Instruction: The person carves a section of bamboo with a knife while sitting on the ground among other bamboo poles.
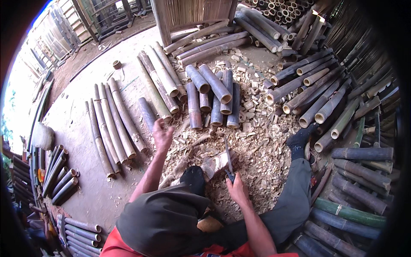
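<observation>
My right hand (237, 190) is closed round the dark handle of a long-bladed knife (228, 153), its blade pointing away from me. Beside the blade, between my legs, sits a pale wooden block (220, 162) among the chips. My left hand (162, 136) reaches forward with its fingers apart and nothing seen in them. Just beyond its fingertips lies a short dark bamboo tube (147, 112); whether they touch I cannot tell. To the right of that hand, several cut bamboo tubes (195, 107) lie in a small pile.
Wood chips (265, 150) cover the ground before me. Long bamboo poles (115, 124) lie on the left, with more poles (158, 77) ahead. Stacked bamboo tubes (317, 90) rise at the right, beyond my outstretched foot (301, 139). A woven panel (195, 13) stands at the back.
</observation>
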`<state>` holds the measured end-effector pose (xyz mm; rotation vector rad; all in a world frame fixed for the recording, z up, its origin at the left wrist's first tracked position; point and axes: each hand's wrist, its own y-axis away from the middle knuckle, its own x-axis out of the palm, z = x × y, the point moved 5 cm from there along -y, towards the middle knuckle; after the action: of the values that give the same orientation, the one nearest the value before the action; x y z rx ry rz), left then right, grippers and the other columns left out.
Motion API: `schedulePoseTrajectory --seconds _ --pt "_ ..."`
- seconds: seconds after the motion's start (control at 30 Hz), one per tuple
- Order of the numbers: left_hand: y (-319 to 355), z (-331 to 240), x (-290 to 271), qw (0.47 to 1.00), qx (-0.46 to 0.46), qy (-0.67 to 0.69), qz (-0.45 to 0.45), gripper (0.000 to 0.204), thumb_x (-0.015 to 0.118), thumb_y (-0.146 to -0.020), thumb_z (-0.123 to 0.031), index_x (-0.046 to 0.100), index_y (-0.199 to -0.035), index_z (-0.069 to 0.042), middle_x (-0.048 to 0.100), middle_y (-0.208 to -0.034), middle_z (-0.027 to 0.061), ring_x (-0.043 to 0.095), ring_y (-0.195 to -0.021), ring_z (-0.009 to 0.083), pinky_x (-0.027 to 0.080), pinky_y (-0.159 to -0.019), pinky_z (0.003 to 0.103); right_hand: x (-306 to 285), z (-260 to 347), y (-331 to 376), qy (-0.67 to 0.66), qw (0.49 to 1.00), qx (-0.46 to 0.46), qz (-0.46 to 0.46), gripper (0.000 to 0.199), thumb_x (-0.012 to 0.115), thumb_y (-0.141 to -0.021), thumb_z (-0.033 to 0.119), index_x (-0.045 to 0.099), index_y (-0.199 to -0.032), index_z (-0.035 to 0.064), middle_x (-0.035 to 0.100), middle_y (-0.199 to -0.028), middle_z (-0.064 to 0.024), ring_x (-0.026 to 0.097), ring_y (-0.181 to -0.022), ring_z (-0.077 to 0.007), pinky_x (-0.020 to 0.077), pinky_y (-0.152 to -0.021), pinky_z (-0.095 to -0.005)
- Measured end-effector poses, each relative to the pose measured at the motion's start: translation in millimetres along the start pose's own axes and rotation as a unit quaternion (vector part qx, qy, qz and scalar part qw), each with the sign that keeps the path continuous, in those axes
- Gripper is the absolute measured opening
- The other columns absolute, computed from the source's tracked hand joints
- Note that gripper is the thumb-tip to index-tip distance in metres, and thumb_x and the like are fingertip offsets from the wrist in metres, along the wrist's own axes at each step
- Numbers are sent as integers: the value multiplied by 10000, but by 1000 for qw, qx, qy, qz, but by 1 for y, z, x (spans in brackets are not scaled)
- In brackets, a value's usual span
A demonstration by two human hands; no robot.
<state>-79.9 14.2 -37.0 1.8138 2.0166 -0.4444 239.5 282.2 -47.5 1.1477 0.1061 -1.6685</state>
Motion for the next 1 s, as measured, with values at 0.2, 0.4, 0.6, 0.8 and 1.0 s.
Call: schedulePoseTrajectory --seconds 0.2,0.4,0.6,0.8,1.0 --pt "1 -18 75 995 33 -51 74 630 833 -825 -256 583 -1349 -12 663 -1259 223 670 -1147 328 552 -960 460 -1 8 2 -21 1000 9 15 606 627 -1023 414 454 -1416 -13 703 -1097 -355 687 -1033 -543 545 -879 -596" --pt "-16 -80 143 973 -86 142 162 586 820 -912 -312 574 -1297 55 700 -905 115 683 -771 175 579 -643 313 -5 0 2 -21 1000 7 -2 517 611 -1035 419 461 -1308 6 717 -999 -349 701 -965 -553 550 -830 -634" --pt "-102 -85 196 947 -228 207 95 842 865 -836 -526 557 -1277 123 664 -1089 197 694 -917 293 623 -746 480 0 -8 0 -18 1000 -2 -3 548 581 -1040 454 452 -1303 -9 716 -957 -352 702 -932 -552 552 -802 -635" --pt "-159 -63 204 951 -218 209 64 676 885 -792 -458 689 -1138 88 708 -967 153 700 -924 280 571 -739 465 8 -5 -3 -24 999 -25 -2 603 579 -1034 472 453 -1342 -31 720 -935 -343 703 -911 -549 547 -795 -642" --pt "-86 -65 176 750 -193 565 286 472 720 -946 -368 650 -1248 -12 691 -1058 134 694 -1022 306 579 -906 483 -1 -3 -1 -36 999 17 23 604 609 -1018 458 481 -1347 -32 704 -1048 -366 690 -1007 -547 548 -865 -617"
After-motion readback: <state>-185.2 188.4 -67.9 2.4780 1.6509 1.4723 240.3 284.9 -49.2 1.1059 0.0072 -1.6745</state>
